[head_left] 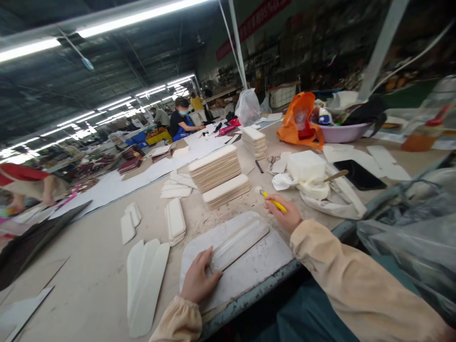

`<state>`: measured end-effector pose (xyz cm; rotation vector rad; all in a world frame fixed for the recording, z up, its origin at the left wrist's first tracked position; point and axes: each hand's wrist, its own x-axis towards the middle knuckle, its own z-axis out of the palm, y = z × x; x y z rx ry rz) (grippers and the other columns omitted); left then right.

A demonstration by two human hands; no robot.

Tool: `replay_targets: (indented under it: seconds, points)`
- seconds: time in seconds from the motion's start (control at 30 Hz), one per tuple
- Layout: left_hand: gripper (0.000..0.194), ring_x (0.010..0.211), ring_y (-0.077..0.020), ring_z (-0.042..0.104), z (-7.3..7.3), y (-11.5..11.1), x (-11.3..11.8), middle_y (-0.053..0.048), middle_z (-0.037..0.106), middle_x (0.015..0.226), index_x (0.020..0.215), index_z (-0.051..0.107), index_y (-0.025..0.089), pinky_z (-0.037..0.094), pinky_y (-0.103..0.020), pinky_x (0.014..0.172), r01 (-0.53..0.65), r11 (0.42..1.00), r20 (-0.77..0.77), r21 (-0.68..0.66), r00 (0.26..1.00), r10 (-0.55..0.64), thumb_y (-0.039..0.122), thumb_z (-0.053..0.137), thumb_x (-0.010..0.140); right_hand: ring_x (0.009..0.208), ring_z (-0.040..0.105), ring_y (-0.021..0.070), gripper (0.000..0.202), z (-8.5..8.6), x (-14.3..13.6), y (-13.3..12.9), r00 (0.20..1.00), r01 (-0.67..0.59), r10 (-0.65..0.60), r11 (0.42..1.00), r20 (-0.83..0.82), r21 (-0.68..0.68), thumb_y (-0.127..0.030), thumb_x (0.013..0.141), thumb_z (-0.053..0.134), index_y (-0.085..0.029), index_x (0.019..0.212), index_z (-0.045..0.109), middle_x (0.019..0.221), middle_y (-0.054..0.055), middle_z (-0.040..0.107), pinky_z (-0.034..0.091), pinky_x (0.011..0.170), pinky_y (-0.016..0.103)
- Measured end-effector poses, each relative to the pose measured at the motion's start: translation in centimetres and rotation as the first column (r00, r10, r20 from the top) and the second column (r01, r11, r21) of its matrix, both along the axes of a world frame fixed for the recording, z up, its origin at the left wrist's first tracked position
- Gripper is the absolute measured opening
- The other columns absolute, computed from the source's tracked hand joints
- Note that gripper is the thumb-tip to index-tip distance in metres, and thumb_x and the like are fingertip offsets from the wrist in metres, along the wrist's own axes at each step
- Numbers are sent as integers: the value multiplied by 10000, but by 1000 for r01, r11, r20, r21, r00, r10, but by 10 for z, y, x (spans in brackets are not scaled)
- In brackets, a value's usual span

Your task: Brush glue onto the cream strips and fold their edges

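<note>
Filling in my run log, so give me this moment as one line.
left hand: touching long panel on white sheet | right hand: holding yellow-handled tool | beyond: stacked pale pieces

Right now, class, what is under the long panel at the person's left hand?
A pale, wider sheet lies under the long panel, on the tabletop; its near part shows. The stretch directly beneath the panel is covered, and the left hand hides some more.

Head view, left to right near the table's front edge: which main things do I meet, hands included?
Fanned white strips, left hand, pale panel, right hand holding a yellow-handled tool, flat black slab.
</note>
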<state>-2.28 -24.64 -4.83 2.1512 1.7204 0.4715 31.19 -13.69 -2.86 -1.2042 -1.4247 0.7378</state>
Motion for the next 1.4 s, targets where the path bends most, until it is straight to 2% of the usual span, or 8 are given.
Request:
replay_targets:
  seconds: [0.2,0.37,0.53,0.77,1.0,1.17,1.27,1.4]
  points:
    - [635,1198,-265,507,15,-13,-16,-154,515,1309,1346,461,157,447,-393,1004,-139,980,-115,140,981,155,377,643,779,662,666,187,345,-7,4,-2,998,21,-25,998,56,65,-498,823,576,-202,984,650,867,79,691,537,638,299]
    - [438,1141,-308,537,24,-43,-78,-192,593,1191,1186,583,101,423,-450,981,-482,827,-477,291,676,562,388,533,859,672,669,207,324,-14,6,1,991,1,-19,990,132,140,-510,842,553,-250,1006,653,897,89,699,524,635,315]
    - [242,1053,-297,593,22,-65,-116,-162,645,1105,972,667,120,441,-405,934,-476,849,-561,230,648,515,285,565,828,678,664,206,320,-12,3,-1,984,-4,-29,984,177,179,-497,847,547,-248,1016,658,887,75,699,518,639,313]
    - [251,854,-211,649,23,-61,-119,-84,676,860,708,659,167,456,-325,827,-440,877,-572,193,675,465,238,485,874,683,664,203,314,-9,4,-4,985,3,-28,990,172,143,-491,853,538,-243,1005,655,854,54,697,512,654,322]
    - [294,677,-171,606,41,-72,-130,-71,656,765,706,613,173,398,-263,595,-491,767,-473,412,605,641,219,406,910,673,677,201,295,-7,5,-6,991,23,-50,979,124,204,-467,859,546,-241,1020,646,921,84,701,522,632,307]
    - [249,645,-160,589,67,-77,-107,-48,637,762,875,587,184,384,-244,558,-459,680,-250,572,692,677,289,372,943,683,675,162,280,2,-3,-14,999,-20,10,978,49,206,-448,895,493,-218,960,637,1012,70,676,538,670,302]
    - [217,592,-135,578,76,-64,-63,9,612,675,854,576,212,405,-223,547,-346,832,-68,434,908,413,316,404,936,785,679,177,259,4,-15,-20,996,-77,83,990,-41,116,-447,891,504,-218,960,602,989,61,679,540,746,322]
    - [258,606,-134,570,75,-38,4,15,600,667,803,568,220,425,-230,566,-134,969,80,209,990,119,324,379,945,862,661,177,245,5,-29,-28,970,-189,187,982,-155,6,-452,838,580,-234,925,511,1038,56,680,511,814,330]
